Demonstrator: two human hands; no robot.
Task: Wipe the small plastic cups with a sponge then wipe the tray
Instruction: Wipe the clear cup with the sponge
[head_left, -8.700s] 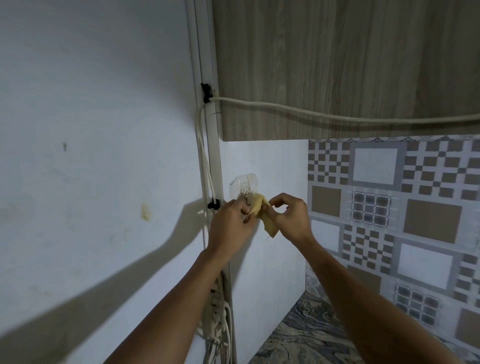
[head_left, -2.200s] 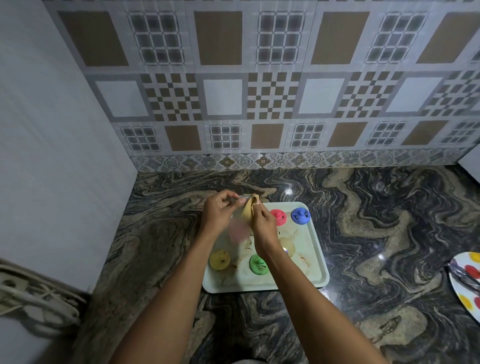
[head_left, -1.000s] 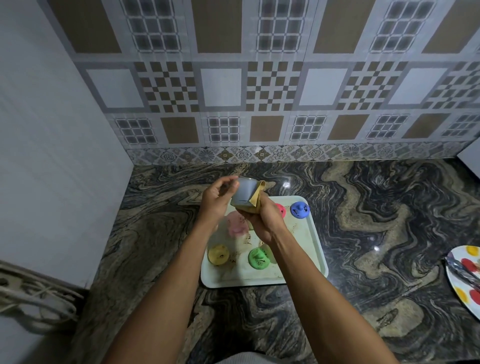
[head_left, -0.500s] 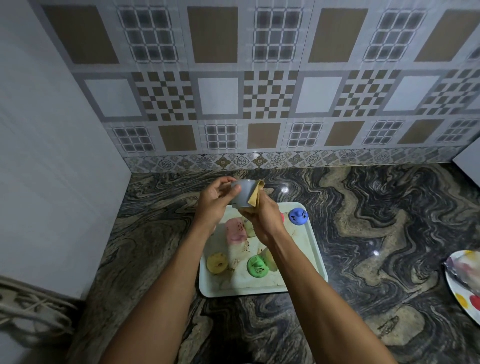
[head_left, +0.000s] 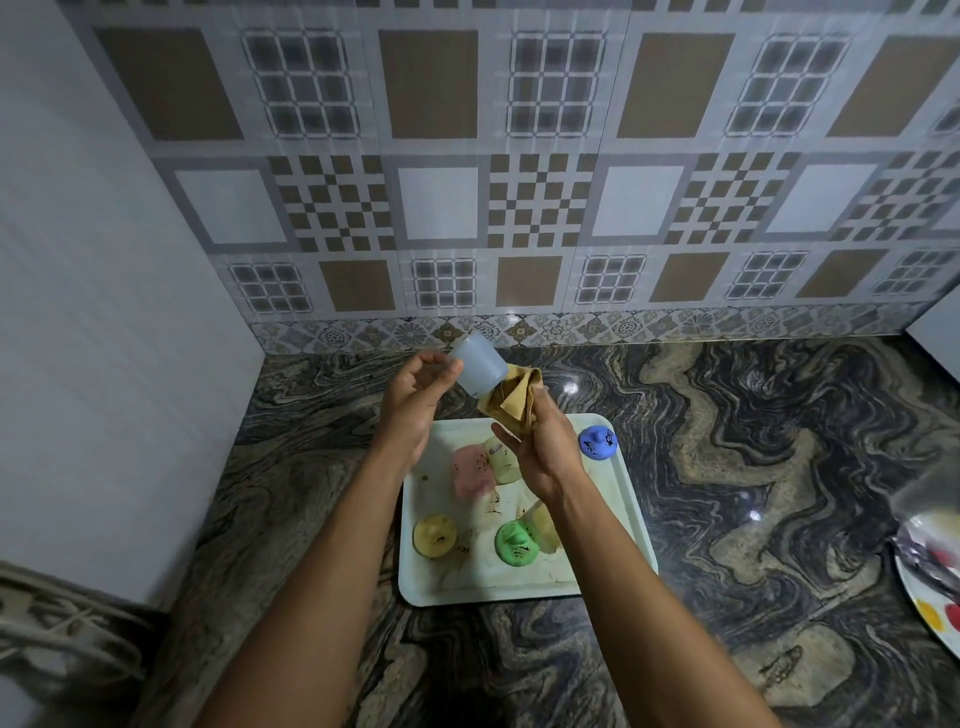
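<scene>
Over the dark marbled counter (head_left: 727, 467), below the patterned tiles (head_left: 431, 202), you held the pale blue cup (head_left: 475, 371) in the air above the far edge of the tray (head_left: 519, 597), clear of the coloured cups (head_left: 514, 540), so both hands could work it. Your left hand (head_left: 415, 395) pinched it near the base, seemingly with thumb and fingertips, though blur softened that. Your right hand (head_left: 545, 447) gripped the yellow sponge (head_left: 511, 400), its folded end pressed at the cup's mouth. The cup's long axis lay tilted, with the base up-left toward the wall and the mouth down-right onto the sponge.
</scene>
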